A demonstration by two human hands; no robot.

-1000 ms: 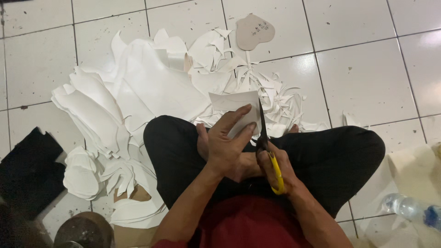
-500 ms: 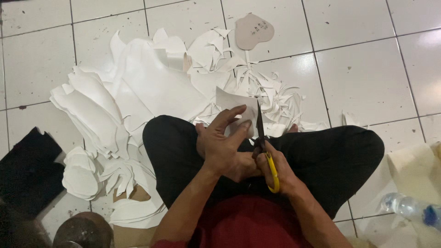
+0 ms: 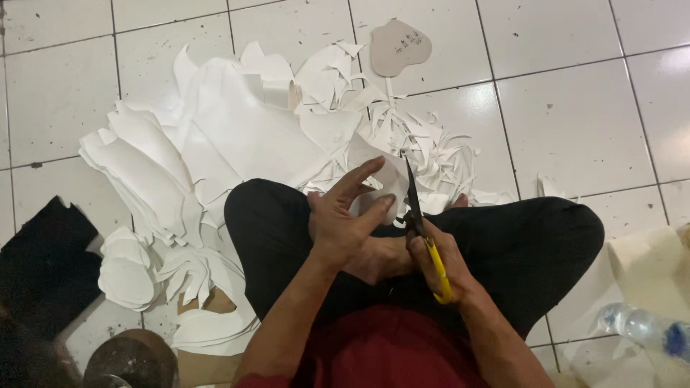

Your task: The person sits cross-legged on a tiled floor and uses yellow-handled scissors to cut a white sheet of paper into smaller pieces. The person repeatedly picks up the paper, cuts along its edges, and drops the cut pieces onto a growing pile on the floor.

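White sheet piece (image 3: 384,188), judged thin, light and floppy, is pinched by the left hand (image 3: 345,226); scissors (image 3: 424,230) are gripped by the right hand (image 3: 438,262).

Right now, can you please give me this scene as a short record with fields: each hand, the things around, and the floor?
setting: person sitting cross-legged on a white tiled floor
left hand: holds a white sheet piece, fingers spread on it
right hand: grips scissors with yellow handles, dark blades pointing up beside the piece
ahead: white offcuts and a brown template
person's left: stacked white sheets, black material
person's right: plastic bottle
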